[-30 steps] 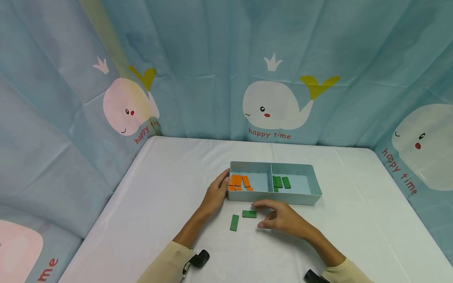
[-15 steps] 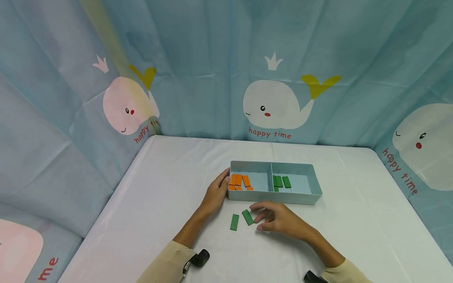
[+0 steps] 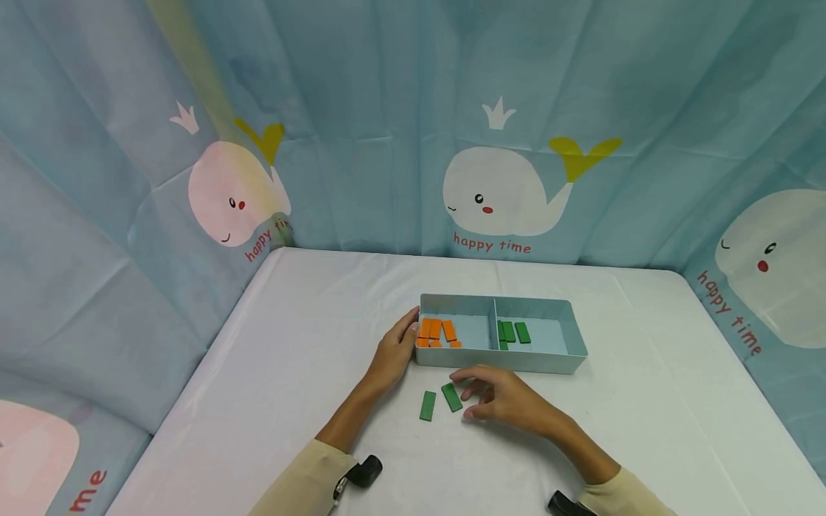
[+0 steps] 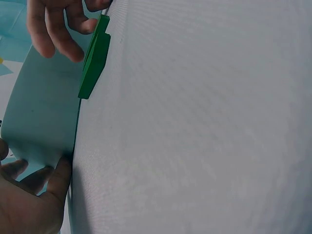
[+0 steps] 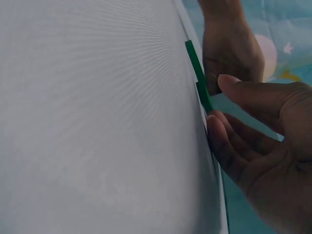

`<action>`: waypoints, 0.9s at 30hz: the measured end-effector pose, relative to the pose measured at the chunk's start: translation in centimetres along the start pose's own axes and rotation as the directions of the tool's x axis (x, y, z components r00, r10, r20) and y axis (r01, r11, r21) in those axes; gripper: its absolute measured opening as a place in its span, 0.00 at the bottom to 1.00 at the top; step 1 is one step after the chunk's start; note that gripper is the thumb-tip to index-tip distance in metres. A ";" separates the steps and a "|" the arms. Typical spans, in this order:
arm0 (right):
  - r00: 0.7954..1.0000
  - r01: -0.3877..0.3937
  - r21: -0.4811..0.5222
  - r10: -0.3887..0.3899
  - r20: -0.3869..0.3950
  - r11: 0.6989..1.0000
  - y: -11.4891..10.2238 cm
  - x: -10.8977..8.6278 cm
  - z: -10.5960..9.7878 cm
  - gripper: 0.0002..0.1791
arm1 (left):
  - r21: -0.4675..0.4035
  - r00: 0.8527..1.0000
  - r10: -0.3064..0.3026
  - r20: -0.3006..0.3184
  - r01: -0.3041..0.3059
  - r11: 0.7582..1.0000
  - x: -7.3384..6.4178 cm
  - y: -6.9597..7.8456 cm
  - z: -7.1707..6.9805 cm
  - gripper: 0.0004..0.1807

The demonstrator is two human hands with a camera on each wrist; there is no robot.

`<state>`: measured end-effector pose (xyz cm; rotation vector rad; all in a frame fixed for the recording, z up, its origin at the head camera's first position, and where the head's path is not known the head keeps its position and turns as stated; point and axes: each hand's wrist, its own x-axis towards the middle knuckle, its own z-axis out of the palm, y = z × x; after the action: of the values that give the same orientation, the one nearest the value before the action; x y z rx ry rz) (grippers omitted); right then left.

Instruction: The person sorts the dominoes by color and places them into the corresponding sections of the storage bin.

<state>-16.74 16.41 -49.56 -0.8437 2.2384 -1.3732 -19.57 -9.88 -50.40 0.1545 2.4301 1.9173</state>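
Observation:
A pale blue two-compartment box (image 3: 510, 360) stands on the white table. My left hand (image 3: 390, 355) rests against its left end, fingers touching the wall, as the left wrist view also shows. Two small green tiles lie in front of the box: one tile (image 3: 428, 405) on the left and a slanted tile (image 3: 452, 397) to its right. Close by the slanted tile is my right hand (image 3: 506, 398), thumb and forefinger apart, fingers loosely bent, holding nothing. Orange tiles (image 3: 435, 329) lie in the left compartment and green tiles (image 3: 523, 332) in the right one.
A divider (image 3: 495, 322) splits the box. Behind the table hangs a blue curtain (image 3: 387, 193) printed with whales. White cloth (image 3: 323, 308) covers the table. A black wrist camera (image 3: 365, 471) sits at the left cuff.
The nearer-to-hand green tile has turned from lying crosswise to slanted. My right hand has shifted slightly left. The left hand and the box stay where they were.

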 end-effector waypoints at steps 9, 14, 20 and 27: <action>1.000 0.012 -0.071 -0.011 0.018 0.997 -0.1 0.8 0.3 0.33 | 0.016 1.000 0.001 0.000 -0.001 1.000 0.0 0.0 0.0 0.30; 0.999 0.027 -0.097 -0.025 0.029 0.995 0.0 1.1 0.3 0.33 | 0.016 1.000 0.010 -0.002 -0.010 1.000 0.1 -0.1 0.1 0.30; 0.999 0.034 -0.160 -0.028 0.045 0.987 -0.1 1.2 0.6 0.34 | 0.020 1.000 0.007 -0.003 -0.007 1.000 0.1 0.0 0.1 0.30; 0.998 0.044 -0.206 -0.034 0.052 0.978 -0.4 1.3 0.9 0.34 | 0.036 1.000 0.000 -0.008 0.000 0.999 0.0 0.0 0.0 0.30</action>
<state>-17.08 14.79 -49.62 -0.9831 2.3678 -1.1360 -19.58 -9.83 -50.37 0.1482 2.4702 1.8791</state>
